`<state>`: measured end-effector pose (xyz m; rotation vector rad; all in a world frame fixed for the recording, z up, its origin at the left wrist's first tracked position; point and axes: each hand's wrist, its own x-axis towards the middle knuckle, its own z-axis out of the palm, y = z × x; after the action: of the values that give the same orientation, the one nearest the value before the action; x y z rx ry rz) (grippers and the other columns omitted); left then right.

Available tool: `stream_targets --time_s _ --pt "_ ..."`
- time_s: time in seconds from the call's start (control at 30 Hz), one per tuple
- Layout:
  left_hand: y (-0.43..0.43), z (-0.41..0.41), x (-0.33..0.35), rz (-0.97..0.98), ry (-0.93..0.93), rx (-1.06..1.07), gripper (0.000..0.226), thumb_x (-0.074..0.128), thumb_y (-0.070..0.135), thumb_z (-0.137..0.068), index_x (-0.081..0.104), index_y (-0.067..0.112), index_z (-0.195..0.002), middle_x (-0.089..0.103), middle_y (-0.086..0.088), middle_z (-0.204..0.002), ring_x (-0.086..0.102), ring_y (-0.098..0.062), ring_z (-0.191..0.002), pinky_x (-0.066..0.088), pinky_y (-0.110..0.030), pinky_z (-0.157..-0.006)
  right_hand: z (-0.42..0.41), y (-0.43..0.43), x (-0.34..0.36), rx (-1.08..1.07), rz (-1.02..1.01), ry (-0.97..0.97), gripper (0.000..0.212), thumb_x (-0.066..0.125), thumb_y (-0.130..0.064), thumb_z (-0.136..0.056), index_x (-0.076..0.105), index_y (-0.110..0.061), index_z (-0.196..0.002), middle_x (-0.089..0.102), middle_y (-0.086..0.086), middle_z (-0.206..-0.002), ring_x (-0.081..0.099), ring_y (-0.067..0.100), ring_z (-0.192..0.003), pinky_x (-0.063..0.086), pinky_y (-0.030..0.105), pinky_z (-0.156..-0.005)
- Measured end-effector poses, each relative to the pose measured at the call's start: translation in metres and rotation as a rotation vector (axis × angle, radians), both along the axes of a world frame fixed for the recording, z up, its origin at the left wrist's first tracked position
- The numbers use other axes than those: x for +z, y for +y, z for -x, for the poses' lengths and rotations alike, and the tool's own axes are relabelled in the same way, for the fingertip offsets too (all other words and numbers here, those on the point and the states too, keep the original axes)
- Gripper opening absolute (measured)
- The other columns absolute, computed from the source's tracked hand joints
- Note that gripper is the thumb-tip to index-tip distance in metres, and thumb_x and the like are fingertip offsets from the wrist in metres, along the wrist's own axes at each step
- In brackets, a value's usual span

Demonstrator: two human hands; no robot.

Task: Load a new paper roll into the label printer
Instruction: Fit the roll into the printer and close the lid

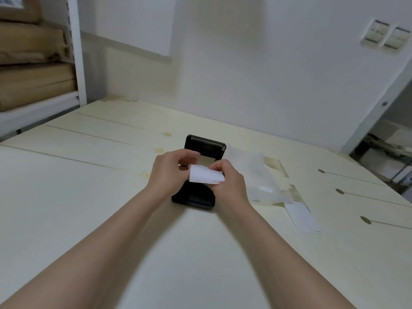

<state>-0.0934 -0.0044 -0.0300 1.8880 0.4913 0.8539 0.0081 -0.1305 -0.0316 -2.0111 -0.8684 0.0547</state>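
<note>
A black label printer (pixel 193 198) lies on the pale wooden table (pixel 89 197) with its lid (pixel 205 144) standing open at the far end. Just above its open bay I hold a white paper roll (pixel 204 175) with a small red mark on its loose end. My left hand (pixel 170 170) grips the roll's left side. My right hand (pixel 229 177) pinches its right side and loose end. The hands and the paper hide the printer's bay.
Clear plastic wrapping (pixel 258 175) lies crumpled right of the printer, with a white paper strip (pixel 304 217) nearer the table's right side. A white shelf post (pixel 77 50) with brown cardboard packages (pixel 33 70) stands at the far left. Wall switches (pixel 386 35) are at the upper right.
</note>
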Motion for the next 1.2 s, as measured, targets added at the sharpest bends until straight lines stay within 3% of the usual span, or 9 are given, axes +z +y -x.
stream_targets --time_s 0.17,0.27,0.37,0.47,0.63,0.77,0.9,1.03,1.2 --pt "0.013 0.000 -0.014 -0.038 0.010 0.033 0.031 0.076 0.008 -0.077 0.076 0.021 -0.105 0.075 0.004 -0.098 0.072 -0.010 -0.089 0.056 -0.020 -0.080 -0.001 0.016 -0.005 -0.022 0.130 -0.180 0.037 0.053 0.003 -0.075 0.063 -0.022 -0.101 0.062 0.008 -0.100 0.049 0.016 -0.079 0.035 0.006 -0.058" --pt "0.016 -0.003 -0.021 -0.139 0.053 0.054 0.029 0.077 0.010 -0.075 0.077 0.022 -0.102 0.075 0.004 -0.100 0.070 -0.014 -0.091 0.056 -0.030 -0.083 -0.003 0.016 -0.009 -0.028 0.189 -0.227 0.040 0.052 0.004 -0.078 0.066 -0.020 -0.106 0.057 0.006 -0.097 0.049 0.018 -0.080 0.031 0.007 -0.055" --pt "0.016 -0.005 -0.024 -0.253 0.126 0.071 0.024 0.076 0.019 -0.079 0.078 0.023 -0.102 0.074 0.005 -0.098 0.063 -0.016 -0.089 0.047 -0.021 -0.073 -0.009 0.017 -0.016 -0.039 0.230 -0.259 0.039 0.055 0.002 -0.082 0.069 -0.022 -0.108 0.054 0.005 -0.100 0.049 0.017 -0.082 0.030 0.005 -0.057" --pt "0.015 -0.006 -0.025 -0.355 0.209 0.070 0.021 0.072 0.026 -0.084 0.077 0.024 -0.104 0.072 0.002 -0.098 0.060 -0.018 -0.095 0.044 -0.027 -0.073 -0.015 0.018 -0.021 -0.043 0.281 -0.276 0.042 0.052 0.004 -0.083 0.073 -0.022 -0.109 0.058 0.005 -0.107 0.046 0.013 -0.086 0.030 0.003 -0.057" --pt "0.015 -0.001 -0.025 -0.547 0.295 0.062 0.023 0.066 0.036 -0.089 0.074 0.030 -0.109 0.069 0.007 -0.106 0.054 -0.016 -0.106 0.035 -0.024 -0.073 -0.017 0.010 -0.019 0.064 0.321 -0.406 0.036 0.052 0.000 -0.087 0.079 -0.019 -0.102 0.073 0.000 -0.111 0.051 0.029 -0.108 0.037 0.025 -0.077" --pt "0.013 0.010 -0.030 -0.565 0.364 -0.086 0.047 0.071 0.048 -0.082 0.067 0.030 -0.125 0.056 0.012 -0.123 0.044 -0.010 -0.119 0.034 -0.021 -0.082 -0.012 -0.002 -0.014 0.095 0.354 -0.409 0.037 0.057 -0.006 -0.090 0.074 -0.022 -0.119 0.067 -0.004 -0.130 0.046 0.024 -0.122 0.034 0.022 -0.085" --pt "0.017 0.022 -0.032 -0.544 0.432 -0.229 0.068 0.079 0.046 -0.075 0.057 0.027 -0.137 0.046 0.010 -0.136 0.041 -0.010 -0.127 0.035 -0.021 -0.096 -0.004 -0.013 -0.014 0.068 0.266 -0.382 0.030 0.063 -0.008 -0.087 0.077 -0.021 -0.110 0.069 -0.002 -0.126 0.053 0.022 -0.121 0.042 0.027 -0.090" --pt "0.010 0.021 -0.038 -0.588 0.395 -0.168 0.057 0.078 0.040 -0.078 0.062 0.026 -0.132 0.047 0.006 -0.139 0.044 -0.013 -0.128 0.036 -0.021 -0.092 -0.002 -0.020 -0.023 0.070 0.207 -0.369 0.018 0.066 -0.009 -0.087 0.077 -0.016 -0.099 0.068 -0.001 -0.126 0.058 0.020 -0.121 0.042 0.027 -0.091" --pt "-0.006 0.008 -0.048 -0.634 0.298 -0.065 0.043 0.076 0.034 -0.081 0.068 0.022 -0.121 0.054 0.001 -0.133 0.048 -0.018 -0.128 0.036 -0.022 -0.084 -0.008 -0.028 -0.031 0.018 0.201 -0.330 0.020 0.064 -0.019 -0.094 0.079 -0.017 -0.106 0.066 -0.002 -0.131 0.062 0.016 -0.117 0.045 0.025 -0.095"
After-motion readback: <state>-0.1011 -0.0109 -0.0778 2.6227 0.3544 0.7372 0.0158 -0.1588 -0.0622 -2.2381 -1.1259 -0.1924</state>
